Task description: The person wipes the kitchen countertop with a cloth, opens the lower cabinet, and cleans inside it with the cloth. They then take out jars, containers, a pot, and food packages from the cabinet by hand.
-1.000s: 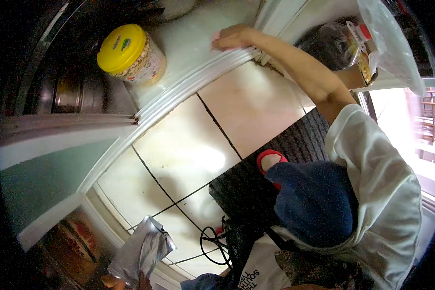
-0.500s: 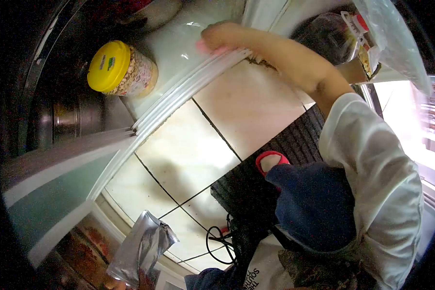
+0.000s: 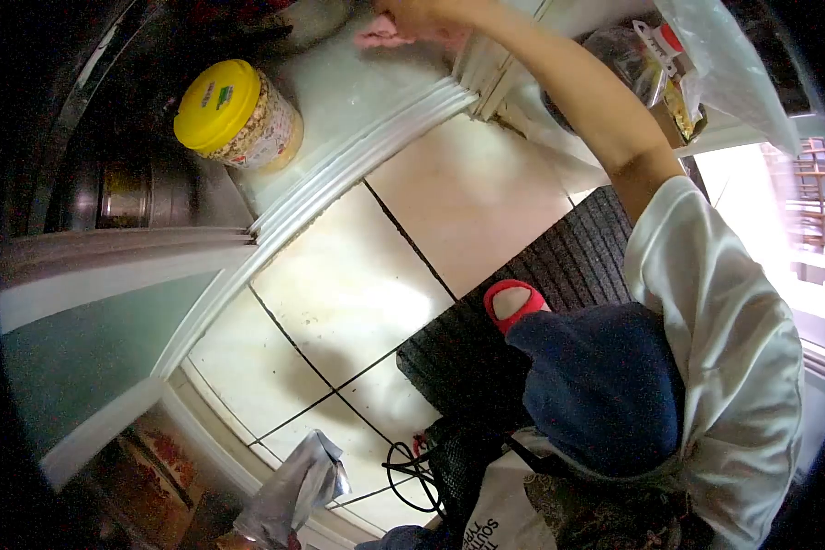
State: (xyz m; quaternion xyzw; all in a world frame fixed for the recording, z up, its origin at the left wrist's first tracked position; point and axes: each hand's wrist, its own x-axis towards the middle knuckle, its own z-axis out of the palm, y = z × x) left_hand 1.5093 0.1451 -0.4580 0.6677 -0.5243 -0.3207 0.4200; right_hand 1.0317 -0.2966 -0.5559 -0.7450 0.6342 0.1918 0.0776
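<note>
The right hand [image 3: 422, 16], partly blurred near the upper edge, was closed over a pink cloth [image 3: 382, 33] that lay under its fingers on a white surface [image 3: 357, 96] beyond a ridged white frame [image 3: 348, 179]. The left hand [image 3: 236, 543] showed only as a dim sliver at the lower edge by a silver pouch [image 3: 295, 490]; whether it gripped the pouch could not be told, and no print could be read on the foil. On the white surface, well apart from the cloth, stood a clear jar [image 3: 280, 128] of speckled contents with a yellow lid [image 3: 209, 115]; the lid's green and dark stickers and the jar's reddish label were too small to read. Near the right forearm were a red-capped container [image 3: 671, 38] and a gold packet [image 3: 673, 108], their markings illegible. Below, a red slipper [image 3: 497, 316] rested on a ribbed black mat [image 3: 568, 247] over pale tiles [image 3: 339, 275]. White fabric [image 3: 500, 486] at the bottom carried dark capitals, with "SOUTH" legible and the neighbouring words cut short.
</note>
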